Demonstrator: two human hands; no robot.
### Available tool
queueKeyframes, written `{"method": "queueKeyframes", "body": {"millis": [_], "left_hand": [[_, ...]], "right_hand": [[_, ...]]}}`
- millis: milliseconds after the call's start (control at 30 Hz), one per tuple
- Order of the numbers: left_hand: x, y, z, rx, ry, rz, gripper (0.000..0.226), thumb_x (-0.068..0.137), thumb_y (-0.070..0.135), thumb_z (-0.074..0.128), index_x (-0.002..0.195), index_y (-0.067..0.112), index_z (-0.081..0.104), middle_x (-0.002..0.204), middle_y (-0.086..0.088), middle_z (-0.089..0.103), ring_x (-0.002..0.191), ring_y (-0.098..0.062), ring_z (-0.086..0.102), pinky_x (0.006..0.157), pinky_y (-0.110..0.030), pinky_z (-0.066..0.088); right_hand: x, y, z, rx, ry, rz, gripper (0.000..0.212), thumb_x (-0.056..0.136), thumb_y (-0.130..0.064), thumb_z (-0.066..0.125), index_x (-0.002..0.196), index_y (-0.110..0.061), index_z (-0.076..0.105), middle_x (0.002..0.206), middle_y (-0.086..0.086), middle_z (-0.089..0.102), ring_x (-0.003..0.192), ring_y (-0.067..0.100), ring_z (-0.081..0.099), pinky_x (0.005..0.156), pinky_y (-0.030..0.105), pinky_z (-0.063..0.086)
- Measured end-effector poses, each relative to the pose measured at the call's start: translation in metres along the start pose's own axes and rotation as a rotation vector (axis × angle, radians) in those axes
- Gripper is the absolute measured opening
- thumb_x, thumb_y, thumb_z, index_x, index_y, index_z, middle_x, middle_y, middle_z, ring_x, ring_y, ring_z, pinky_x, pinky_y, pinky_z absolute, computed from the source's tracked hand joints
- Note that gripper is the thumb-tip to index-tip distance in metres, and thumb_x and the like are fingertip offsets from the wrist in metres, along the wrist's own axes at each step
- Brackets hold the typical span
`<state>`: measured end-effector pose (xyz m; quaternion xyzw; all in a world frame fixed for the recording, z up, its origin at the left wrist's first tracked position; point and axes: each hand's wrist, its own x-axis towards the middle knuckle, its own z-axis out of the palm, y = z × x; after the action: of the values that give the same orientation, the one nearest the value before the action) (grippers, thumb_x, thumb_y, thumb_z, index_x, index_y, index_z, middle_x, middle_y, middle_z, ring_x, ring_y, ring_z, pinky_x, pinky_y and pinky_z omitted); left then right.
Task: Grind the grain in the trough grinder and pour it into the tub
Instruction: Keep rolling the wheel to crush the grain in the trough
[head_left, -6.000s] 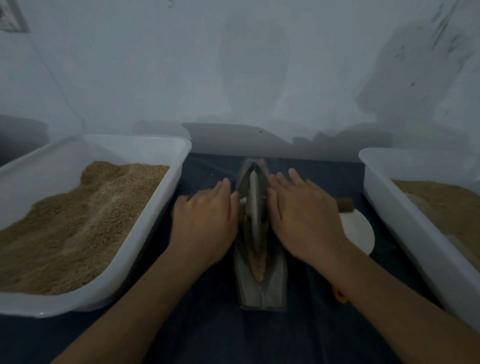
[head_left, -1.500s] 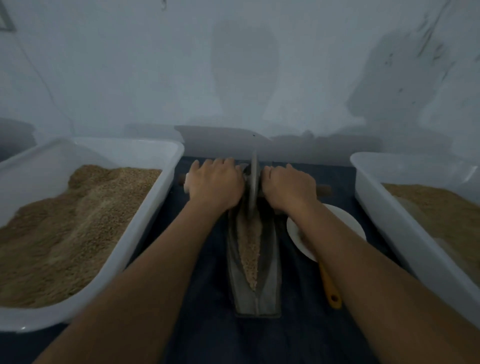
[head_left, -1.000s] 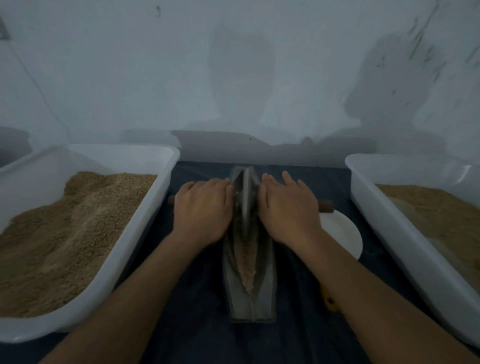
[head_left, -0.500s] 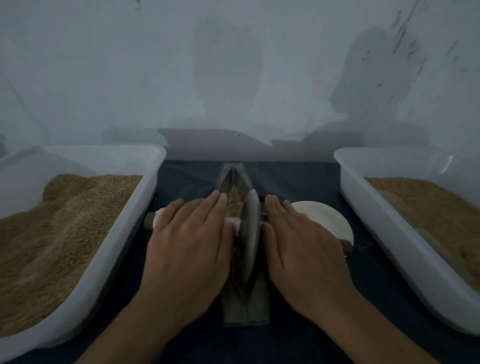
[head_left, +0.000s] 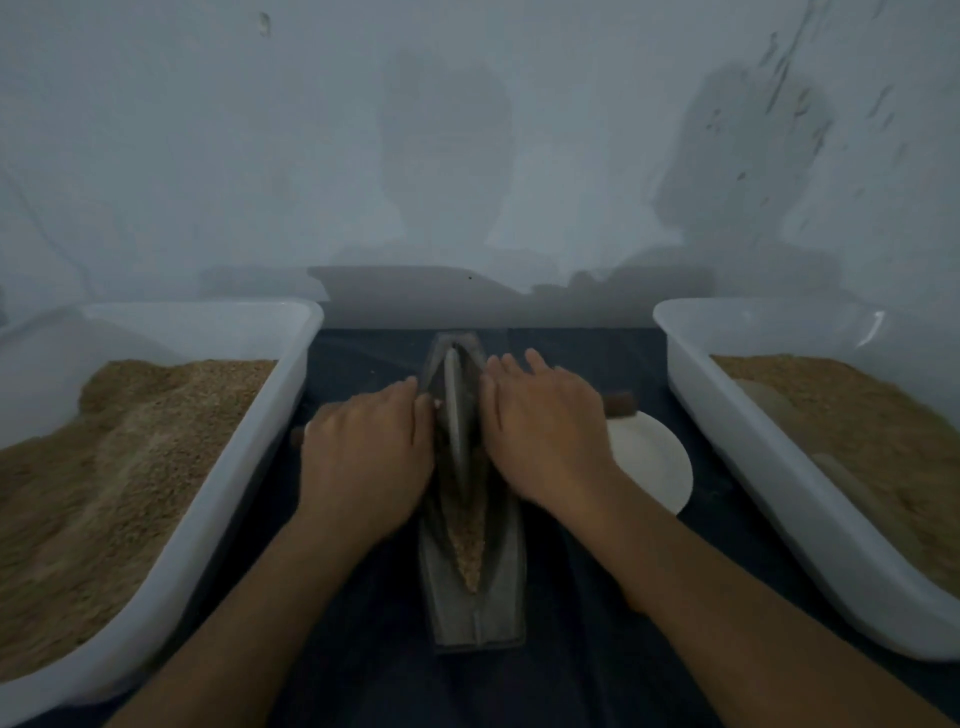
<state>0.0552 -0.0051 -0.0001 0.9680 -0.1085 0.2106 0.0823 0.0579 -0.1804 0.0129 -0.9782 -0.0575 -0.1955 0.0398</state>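
Flanking the scene, a large white plastic tub (head_left: 249, 431) on the left holds a heap of tan grain, and a matching white plastic tub (head_left: 753, 457) on the right holds a lower layer of similar tan material. Between them, on a dark blue cloth (head_left: 571, 649), sits the long grey boat-shaped trough grinder (head_left: 475, 587), coarse tan grain (head_left: 467, 545) lying in its groove. Its thin grey disc wheel (head_left: 453, 410) stands upright toward the far end. The left hand (head_left: 363, 462) and right hand (head_left: 545, 436) press flat on the wooden axle handle (head_left: 618, 402), fingers extended rather than curled. A round white plate (head_left: 660, 462) lies beside. Grinding looks under way; pouring remains undone.
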Motion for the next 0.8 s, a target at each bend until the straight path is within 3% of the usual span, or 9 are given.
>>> {"method": "queueKeyframes", "body": {"millis": [67,133,200,333,467,533,600,733,800], "left_hand": [[-0.038,0.005,-0.008,-0.065,0.113,0.014,0.045,0.107,0.039,0.029,0.125,0.021,0.066,0.123,0.002,0.071,0.110,-0.019,0.067,0.095,-0.040,0.050],[-0.057,0.006,-0.007,-0.064,0.160,0.018,0.050,0.107,0.042,0.032,0.141,0.017,0.059,0.139,0.000,0.063,0.128,-0.018,0.058,0.108,-0.044,0.043],[-0.050,0.003,-0.005,-0.081,0.143,0.031,0.048,0.107,0.041,0.034,0.141,0.017,0.059,0.139,0.001,0.063,0.128,-0.016,0.057,0.109,-0.042,0.041],[0.013,-0.001,0.005,-0.058,0.027,0.012,0.044,0.107,0.035,0.030,0.120,0.018,0.069,0.126,-0.002,0.071,0.115,-0.023,0.065,0.104,-0.042,0.044],[0.069,-0.004,0.015,0.019,-0.150,-0.112,0.040,0.107,0.033,0.028,0.115,0.023,0.065,0.134,0.001,0.066,0.116,-0.028,0.062,0.101,-0.042,0.041],[0.063,-0.004,0.012,0.039,-0.160,-0.102,0.034,0.107,0.031,0.028,0.102,0.021,0.060,0.119,-0.001,0.069,0.102,-0.029,0.066,0.088,-0.040,0.043],[0.035,-0.002,0.006,0.045,-0.119,-0.068,0.035,0.108,0.033,0.023,0.096,0.024,0.054,0.112,0.002,0.068,0.096,-0.025,0.066,0.087,-0.039,0.046],[-0.038,0.014,-0.016,-0.036,0.023,-0.034,0.051,0.105,0.040,0.026,0.137,0.018,0.059,0.136,0.003,0.065,0.123,-0.017,0.061,0.109,-0.049,0.042],[-0.054,0.021,-0.019,-0.059,0.073,-0.009,0.054,0.103,0.041,0.031,0.144,0.015,0.057,0.143,0.000,0.061,0.133,-0.019,0.055,0.114,-0.054,0.038]], "right_hand": [[-0.036,0.000,-0.008,0.095,0.059,-0.032,0.064,0.108,-0.043,0.010,0.145,-0.015,0.054,0.148,0.004,0.056,0.143,0.024,0.046,0.113,0.043,0.042],[-0.054,0.003,-0.011,0.122,0.101,-0.066,0.062,0.109,-0.044,0.014,0.146,-0.016,0.054,0.148,0.002,0.056,0.142,0.022,0.046,0.113,0.043,0.043],[-0.046,0.004,-0.011,0.118,0.085,-0.094,0.062,0.109,-0.044,0.014,0.147,-0.017,0.053,0.149,0.001,0.055,0.144,0.022,0.044,0.114,0.044,0.042],[0.018,0.004,0.003,0.069,-0.078,0.008,0.062,0.108,-0.042,0.010,0.155,-0.014,0.041,0.158,0.003,0.044,0.153,0.023,0.026,0.121,0.043,0.027],[0.066,0.001,0.011,0.063,-0.114,0.171,0.058,0.109,-0.041,0.019,0.148,-0.008,0.048,0.156,0.015,0.044,0.146,0.034,0.037,0.114,0.046,0.032],[0.061,-0.002,0.011,0.035,-0.092,0.143,0.060,0.109,-0.041,0.019,0.147,-0.007,0.048,0.155,0.015,0.046,0.146,0.033,0.037,0.114,0.046,0.032],[0.036,-0.001,0.008,0.024,-0.073,0.057,0.063,0.108,-0.041,0.013,0.152,-0.008,0.042,0.156,0.009,0.046,0.152,0.026,0.029,0.119,0.044,0.029],[-0.035,0.007,-0.006,0.141,-0.031,-0.037,0.067,0.106,-0.047,0.005,0.156,-0.018,0.040,0.160,-0.001,0.041,0.153,0.017,0.026,0.122,0.037,0.025],[-0.052,0.015,-0.007,0.217,-0.044,-0.047,0.063,0.107,-0.049,0.010,0.155,-0.022,0.041,0.160,-0.005,0.041,0.152,0.012,0.025,0.118,0.031,0.022]]}}
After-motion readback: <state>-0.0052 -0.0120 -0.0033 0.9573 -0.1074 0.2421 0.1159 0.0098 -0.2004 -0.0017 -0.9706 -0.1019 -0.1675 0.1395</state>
